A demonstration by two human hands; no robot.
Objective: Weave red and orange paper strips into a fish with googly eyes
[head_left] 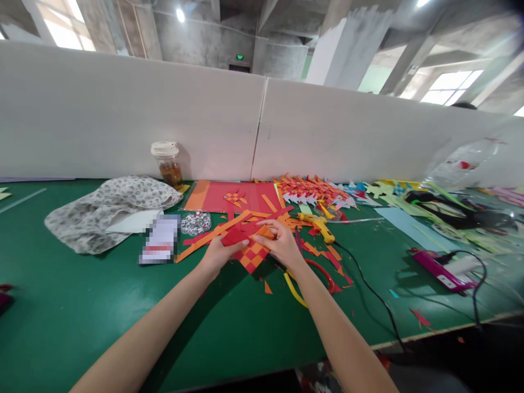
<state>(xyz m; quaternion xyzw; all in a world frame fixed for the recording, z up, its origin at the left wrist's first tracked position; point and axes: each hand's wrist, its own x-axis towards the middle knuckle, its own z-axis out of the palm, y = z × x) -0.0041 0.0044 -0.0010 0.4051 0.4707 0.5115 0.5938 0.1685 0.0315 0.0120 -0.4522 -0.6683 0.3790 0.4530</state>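
Note:
Between my two hands is a woven paper piece [250,257] in a red and orange checkerboard, with loose strips sticking out at its far side. My left hand [223,252] pinches its left edge, the thumb lying across the top. On the right edge, my right hand [280,243] grips near an orange flap with bent fingers. The piece is held above the green table, one corner pointing toward me. Scissors with red and yellow handles [295,290] lie just right of it, partly hidden by my right forearm. Orange and red paper strips [216,234] lie behind my hands.
A yellow glue gun [317,225] and its black cord lie to the right, near a purple power strip [444,273]. Finished woven fish [311,188] are piled at the back. Left are a phone [160,239], a patterned cloth [110,213] and a drink cup [167,165]. A white partition [184,120] stands behind.

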